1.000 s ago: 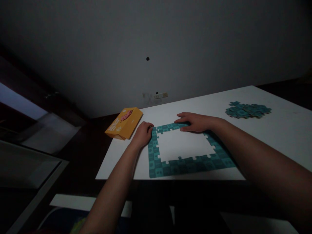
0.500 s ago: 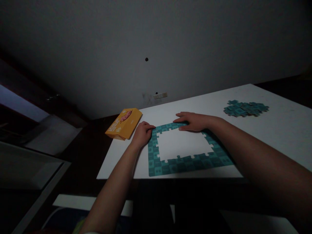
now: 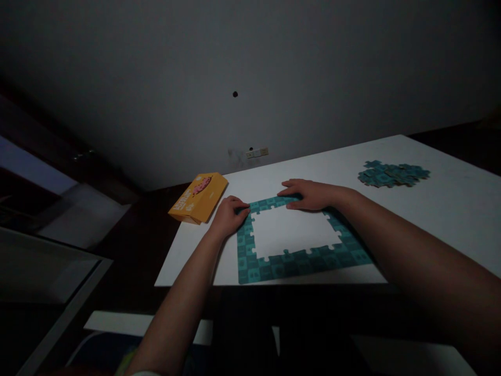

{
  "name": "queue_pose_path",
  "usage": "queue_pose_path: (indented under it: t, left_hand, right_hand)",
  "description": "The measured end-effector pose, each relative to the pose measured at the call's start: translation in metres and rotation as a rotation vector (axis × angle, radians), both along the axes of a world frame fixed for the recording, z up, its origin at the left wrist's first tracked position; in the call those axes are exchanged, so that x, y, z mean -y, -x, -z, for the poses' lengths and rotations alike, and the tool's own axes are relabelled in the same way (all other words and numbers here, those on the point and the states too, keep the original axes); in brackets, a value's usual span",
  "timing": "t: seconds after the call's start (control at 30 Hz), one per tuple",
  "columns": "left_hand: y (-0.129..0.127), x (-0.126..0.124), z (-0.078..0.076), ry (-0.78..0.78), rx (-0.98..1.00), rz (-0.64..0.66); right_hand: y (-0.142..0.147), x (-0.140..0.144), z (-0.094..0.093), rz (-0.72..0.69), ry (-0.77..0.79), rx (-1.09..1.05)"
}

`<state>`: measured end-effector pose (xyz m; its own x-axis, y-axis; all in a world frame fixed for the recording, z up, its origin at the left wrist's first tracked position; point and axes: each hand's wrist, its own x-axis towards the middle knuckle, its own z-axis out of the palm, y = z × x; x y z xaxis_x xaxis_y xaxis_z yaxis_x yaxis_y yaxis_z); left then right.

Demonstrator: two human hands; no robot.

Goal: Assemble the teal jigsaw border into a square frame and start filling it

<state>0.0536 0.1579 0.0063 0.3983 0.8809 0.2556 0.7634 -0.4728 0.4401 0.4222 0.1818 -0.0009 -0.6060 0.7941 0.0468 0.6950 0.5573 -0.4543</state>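
- The left hand is laid knuckles-up, fingers curled, on the far-left corner of a teal cardboard jigsaw frame, a square border of joined pieces with its middle left bare.
- The right hand is pressed flat, fingers stretched out and close together, on the frame's far edge; nothing is gripped by it.
- Whether a loose piece is pinched under the left fingers cannot be told in the dim light.
- The frame is spread on a white rectangular tabletop, from just beneath both hands back toward the near table edge between the forearms.
- A yellow-orange flat cardboard box with a pink picture is seen just beyond the left hand, overhanging the table's far-left corner.
- A heap of loose teal puzzle pieces is seen well apart from the right hand, farther along the table to its right.
- Past the hands, a plain grey wall with a small socket plate is shown; the room is dimly lit.
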Motion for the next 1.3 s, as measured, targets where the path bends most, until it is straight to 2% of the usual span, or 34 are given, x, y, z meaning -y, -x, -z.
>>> queue_pose_path:
  t: [0.13,0.23,0.33,0.43,0.6,0.77,0.83,0.93,1.07,1.13,1.2,1.3]
  left_hand:
    - [-0.002,0.001,-0.005,-0.006,-0.037,-0.013]
    - [-0.009,0.017,-0.009,-0.040,-0.145,0.040]
    - [-0.019,0.042,0.000,-0.009,-0.258,0.101]
    - [-0.027,0.055,0.015,0.072,-0.338,0.054]
    - [-0.030,0.035,0.023,0.101,-0.392,0.024]
    - [-0.029,0.005,0.024,0.072,-0.421,0.021]
    - [-0.028,-0.005,0.026,0.055,-0.416,0.019]
    - [-0.028,-0.018,0.026,0.039,-0.414,0.037]
    - [-0.028,-0.030,0.024,0.044,-0.423,0.047]
    - [-0.027,-0.034,0.025,0.030,-0.410,0.055]
    - [-0.025,-0.036,0.027,-0.002,-0.382,0.068]
    - [-0.023,-0.036,0.029,-0.028,-0.346,0.083]
  right_hand:
    - [-0.002,-0.001,0.001,0.000,0.003,0.010]
    - [0.001,-0.001,0.004,0.013,0.009,-0.007]
    - [0.011,-0.001,0.011,0.080,-0.009,0.024]
    - [0.023,-0.001,0.019,0.154,-0.067,0.099]
    - [0.036,-0.002,0.019,0.179,-0.129,0.139]
    - [0.039,-0.014,-0.009,0.227,-0.049,0.129]
    - [0.025,-0.016,-0.022,0.303,-0.074,0.059]
    - [-0.022,-0.003,-0.028,0.505,-0.188,0.021]
    - [-0.101,0.044,-0.013,0.837,-0.248,0.174]
    - [-0.129,0.067,-0.003,0.964,-0.237,0.256]
    - [-0.143,0.079,0.005,1.030,-0.197,0.283]
    - [-0.150,0.081,0.012,1.066,-0.165,0.266]
